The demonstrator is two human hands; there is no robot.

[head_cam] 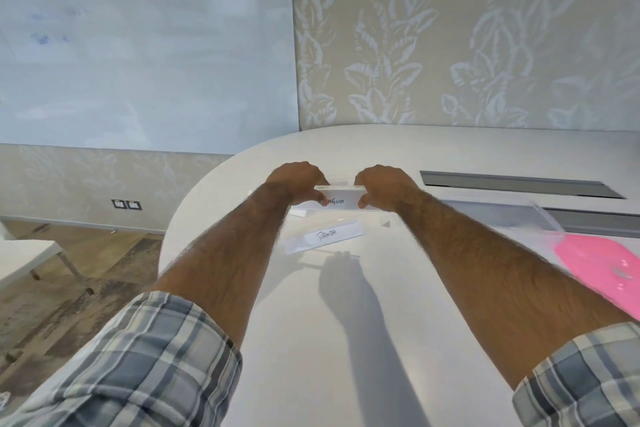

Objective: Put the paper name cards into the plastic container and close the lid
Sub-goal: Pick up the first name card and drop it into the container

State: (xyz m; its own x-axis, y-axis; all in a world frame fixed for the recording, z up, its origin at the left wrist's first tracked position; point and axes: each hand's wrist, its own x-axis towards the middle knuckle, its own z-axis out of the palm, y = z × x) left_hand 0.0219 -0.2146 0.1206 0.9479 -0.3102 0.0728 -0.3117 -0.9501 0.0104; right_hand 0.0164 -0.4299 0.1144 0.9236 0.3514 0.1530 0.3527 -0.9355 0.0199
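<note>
At the far left a whiteboard with faint blue marks hangs on the wall, and below it two dark wall sockets sit above the patterned floor. A corner of a pale side table shows at the left edge.

Both forearms reach forward out of rolled plaid sleeves over the white rounded tabletop. The left hand grips the left end of a clear name card holder, its fingers curled and pinching that end, the thumb on the near face. The holder is lifted off the tabletop between the two hands and carries a paper card reading "NGUIN", the first letters covered by the thumb. Just beneath and nearer, a second name card holder lies flat on the tabletop with a handwritten card that looks like "PANDA".

The right hand pinches the holder's right end in the same way, thumb on the near face.

Further right, two dark cable slots are set into the tabletop. At the right edge lies the plastic container, clear and blurred, beside a bright pink lid; whether the two touch cannot be told.
</note>
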